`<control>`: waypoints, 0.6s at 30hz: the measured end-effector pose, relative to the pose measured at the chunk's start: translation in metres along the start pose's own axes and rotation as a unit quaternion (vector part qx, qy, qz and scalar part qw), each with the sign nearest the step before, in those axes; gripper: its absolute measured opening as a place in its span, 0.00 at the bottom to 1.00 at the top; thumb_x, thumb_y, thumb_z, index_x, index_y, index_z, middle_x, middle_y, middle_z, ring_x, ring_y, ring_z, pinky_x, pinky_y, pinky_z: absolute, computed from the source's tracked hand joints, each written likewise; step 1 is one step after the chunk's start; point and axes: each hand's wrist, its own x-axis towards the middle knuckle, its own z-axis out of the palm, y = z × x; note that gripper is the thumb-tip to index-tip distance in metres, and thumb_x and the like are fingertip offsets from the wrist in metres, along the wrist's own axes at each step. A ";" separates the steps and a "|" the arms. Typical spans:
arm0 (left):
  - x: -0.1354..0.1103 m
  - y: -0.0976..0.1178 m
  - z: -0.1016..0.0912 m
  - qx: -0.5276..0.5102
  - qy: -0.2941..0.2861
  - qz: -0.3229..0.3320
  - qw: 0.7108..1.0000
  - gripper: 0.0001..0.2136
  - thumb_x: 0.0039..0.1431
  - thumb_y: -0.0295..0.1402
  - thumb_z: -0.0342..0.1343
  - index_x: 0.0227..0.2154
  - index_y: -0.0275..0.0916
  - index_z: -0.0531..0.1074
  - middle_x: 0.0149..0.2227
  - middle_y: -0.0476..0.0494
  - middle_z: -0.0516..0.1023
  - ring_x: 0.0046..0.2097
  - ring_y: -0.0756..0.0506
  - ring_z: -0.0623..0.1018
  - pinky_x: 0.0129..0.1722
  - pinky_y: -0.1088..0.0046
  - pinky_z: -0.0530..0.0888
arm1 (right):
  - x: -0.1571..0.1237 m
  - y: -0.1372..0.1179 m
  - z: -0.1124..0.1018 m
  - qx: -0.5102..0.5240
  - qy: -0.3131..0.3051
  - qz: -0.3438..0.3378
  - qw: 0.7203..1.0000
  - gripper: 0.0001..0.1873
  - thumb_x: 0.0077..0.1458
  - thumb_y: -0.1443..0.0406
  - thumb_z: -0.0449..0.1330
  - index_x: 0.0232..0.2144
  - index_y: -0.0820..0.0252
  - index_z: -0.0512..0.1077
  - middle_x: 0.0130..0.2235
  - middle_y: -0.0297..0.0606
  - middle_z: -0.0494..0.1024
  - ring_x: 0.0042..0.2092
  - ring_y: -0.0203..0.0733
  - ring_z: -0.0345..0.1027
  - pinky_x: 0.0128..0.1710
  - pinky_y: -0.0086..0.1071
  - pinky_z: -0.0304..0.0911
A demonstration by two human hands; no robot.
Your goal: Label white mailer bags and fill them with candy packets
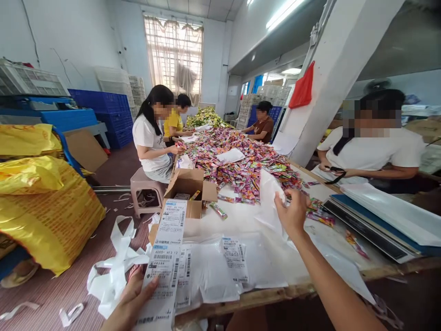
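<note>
My left hand (pixel 138 289) is closed on a strip of printed shipping labels (pixel 161 285) at the table's near left corner, thumb on the label's face. My right hand (pixel 294 209) pinches the edge of a white mailing bag (pixel 271 195), lifted partly off the table. Below lie several white mailing bags (pixel 213 262); one bears a shipping label (pixel 235 257). An open cardboard box (pixel 188 186) stands behind the label strip, with a few packets inside. Beyond my right hand spreads a heap of small colourful packets (pixel 237 161).
A flat scale (pixel 372 227) with white bags (pixel 389 207) on it sits at right. White strips of backing paper (pixel 113 271) hang at left. Several people sit around the table (pixel 241 216). Yellow sacks (pixel 48 207) and blue crates (pixel 103 110) stand left; a pillar (pixel 330 87) rises at right.
</note>
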 end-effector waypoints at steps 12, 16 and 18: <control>0.001 -0.005 -0.001 0.018 -0.024 0.044 0.999 0.15 0.48 0.42 0.66 0.36 0.38 0.82 0.37 0.36 0.85 0.49 0.30 0.79 0.45 0.55 0.78 | -0.149 -0.152 -0.061 0.245 -0.397 -0.110 0.877 0.13 0.45 0.69 0.61 0.34 0.55 0.65 0.37 0.35 0.71 0.41 0.47 0.64 0.42 0.41 0.60; -0.007 -0.021 0.006 0.076 -0.062 0.111 0.989 0.12 0.48 0.39 0.66 0.36 0.42 0.83 0.38 0.39 0.85 0.50 0.30 0.78 0.51 0.52 0.74 | -0.131 -0.169 -0.077 0.363 -0.372 -0.005 0.854 0.31 0.54 0.66 0.60 0.58 0.55 0.55 0.47 0.40 0.71 0.49 0.45 0.65 0.49 0.40 0.62; -0.010 -0.027 0.012 0.131 -0.066 0.169 0.975 0.09 0.46 0.36 0.67 0.33 0.44 0.84 0.42 0.39 0.84 0.54 0.29 0.75 0.59 0.49 0.66 | -0.130 -0.186 -0.079 0.403 -0.348 0.025 0.846 0.32 0.57 0.68 0.58 0.61 0.53 0.51 0.48 0.40 0.72 0.49 0.42 0.67 0.48 0.36 0.64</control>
